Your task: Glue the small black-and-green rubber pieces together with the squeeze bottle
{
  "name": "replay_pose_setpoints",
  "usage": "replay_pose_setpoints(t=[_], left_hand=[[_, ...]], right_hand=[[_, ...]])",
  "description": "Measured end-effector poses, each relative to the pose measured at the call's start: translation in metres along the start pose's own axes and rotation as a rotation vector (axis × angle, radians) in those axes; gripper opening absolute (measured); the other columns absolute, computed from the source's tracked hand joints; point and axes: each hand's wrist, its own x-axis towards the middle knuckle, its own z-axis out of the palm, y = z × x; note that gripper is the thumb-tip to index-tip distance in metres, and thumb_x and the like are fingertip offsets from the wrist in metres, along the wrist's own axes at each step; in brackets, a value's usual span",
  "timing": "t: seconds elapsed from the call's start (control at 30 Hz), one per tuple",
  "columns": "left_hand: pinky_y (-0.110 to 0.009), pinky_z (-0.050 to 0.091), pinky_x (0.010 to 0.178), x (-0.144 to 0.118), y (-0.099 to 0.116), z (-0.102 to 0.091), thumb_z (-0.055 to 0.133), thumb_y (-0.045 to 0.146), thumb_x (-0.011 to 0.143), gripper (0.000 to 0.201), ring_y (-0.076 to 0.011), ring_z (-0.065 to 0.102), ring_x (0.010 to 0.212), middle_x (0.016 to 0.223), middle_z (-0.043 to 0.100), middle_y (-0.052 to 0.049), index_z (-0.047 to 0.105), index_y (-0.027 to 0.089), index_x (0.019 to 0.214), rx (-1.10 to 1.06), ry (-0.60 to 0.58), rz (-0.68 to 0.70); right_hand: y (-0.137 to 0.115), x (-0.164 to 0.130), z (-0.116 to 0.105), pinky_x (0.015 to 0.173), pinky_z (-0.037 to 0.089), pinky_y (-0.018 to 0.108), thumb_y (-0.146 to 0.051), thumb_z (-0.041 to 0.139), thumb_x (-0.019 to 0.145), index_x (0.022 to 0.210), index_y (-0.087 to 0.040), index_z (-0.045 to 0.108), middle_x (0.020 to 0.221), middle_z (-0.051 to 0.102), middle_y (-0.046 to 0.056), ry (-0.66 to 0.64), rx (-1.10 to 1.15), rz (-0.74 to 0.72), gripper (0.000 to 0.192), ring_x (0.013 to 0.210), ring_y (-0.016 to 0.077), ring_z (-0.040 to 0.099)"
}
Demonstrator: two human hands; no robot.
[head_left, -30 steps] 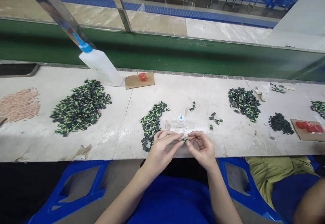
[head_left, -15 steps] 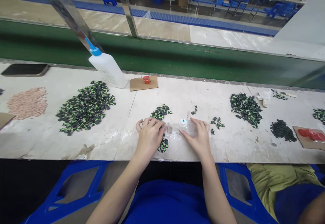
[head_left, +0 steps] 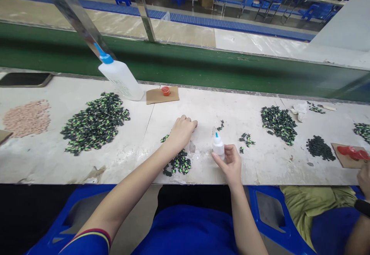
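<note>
My right hand (head_left: 232, 166) holds a small white squeeze bottle (head_left: 218, 150) with a thin blue tip, upright at the table, thumb on the near side and fingers behind it. My left hand (head_left: 182, 128) is further forward, back upward and fingers curled down toward the tabletop. Its fingertips are hidden, so whatever they may hold does not show. Small black-and-green pieces (head_left: 180, 163) lie under and beside my left wrist. A flat greyish scrap (head_left: 192, 147) lies between my hands. Several loose dark bits (head_left: 221, 125) lie beyond the bottle.
A large blue-tipped bottle (head_left: 123, 79) stands at the back left, beside cardboard (head_left: 154, 97) bearing a red cap (head_left: 165, 90). Piles of black-and-green pieces (head_left: 96, 122) and pinkish pieces (head_left: 27, 118) lie left; another dark pile (head_left: 278, 125) lies right. A co-worker's hand (head_left: 364, 179) is at far right.
My left hand has moved forward from beside the small pieces, its arm now across them. My right hand has gripped the small bottle, which now stands nearer and slightly right. A co-worker's hand has appeared.
</note>
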Motion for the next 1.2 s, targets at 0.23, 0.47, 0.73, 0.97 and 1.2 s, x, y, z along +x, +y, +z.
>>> replay_pose_setpoints(t=[0.23,0.47,0.73,0.97,1.2], left_hand=[[-0.038,0.036,0.075,-0.028,0.02,-0.003,0.064,0.018,0.078,0.005,-0.0265,0.056,0.081,0.066,0.068,-0.004,0.067,0.022,0.079,-0.236,-0.076,0.026],[-0.039,0.033,0.077,-0.068,0.034,0.004,0.073,0.033,0.075,0.015,-0.027,0.053,0.089,0.075,0.069,-0.006,0.066,0.021,0.071,-0.282,0.069,-0.12],[-0.039,0.032,0.084,-0.08,0.038,0.007,0.064,0.011,0.079,0.014,-0.0228,0.059,0.097,0.092,0.073,-0.002,0.062,0.024,0.086,-0.414,0.082,-0.132],[-0.041,0.03,0.089,-0.08,0.042,0.011,0.065,0.012,0.078,0.016,-0.0205,0.066,0.089,0.087,0.076,0.0,0.058,0.023,0.087,-0.515,0.094,-0.282],[-0.04,0.03,0.088,-0.079,0.043,0.008,0.066,0.011,0.077,0.016,-0.0186,0.068,0.087,0.086,0.076,0.002,0.058,0.023,0.085,-0.5,0.077,-0.298]], right_hand=[[0.008,0.002,-0.014,0.05,0.04,0.025,-0.041,0.074,0.062,0.076,-0.018,0.061,0.063,0.058,-0.003,0.289,0.293,0.07,0.03,0.052,0.0107,0.049],[0.008,0.004,-0.009,0.045,0.037,0.023,-0.049,0.072,0.064,0.065,-0.017,0.057,0.058,0.056,-0.002,0.398,0.321,0.134,0.035,0.05,0.0106,0.048],[0.001,0.005,-0.004,0.052,0.042,0.026,-0.046,0.073,0.064,0.07,-0.016,0.061,0.063,0.062,0.001,0.256,0.092,0.155,0.033,0.057,0.0137,0.053],[-0.006,0.004,0.003,0.051,0.042,0.025,-0.044,0.07,0.067,0.06,-0.016,0.059,0.055,0.059,-0.001,0.19,-0.056,0.153,0.031,0.053,0.0134,0.051],[-0.002,0.003,0.002,0.054,0.042,0.025,-0.043,0.07,0.069,0.063,-0.015,0.062,0.057,0.059,-0.001,0.164,-0.05,0.177,0.03,0.055,0.0126,0.051]])
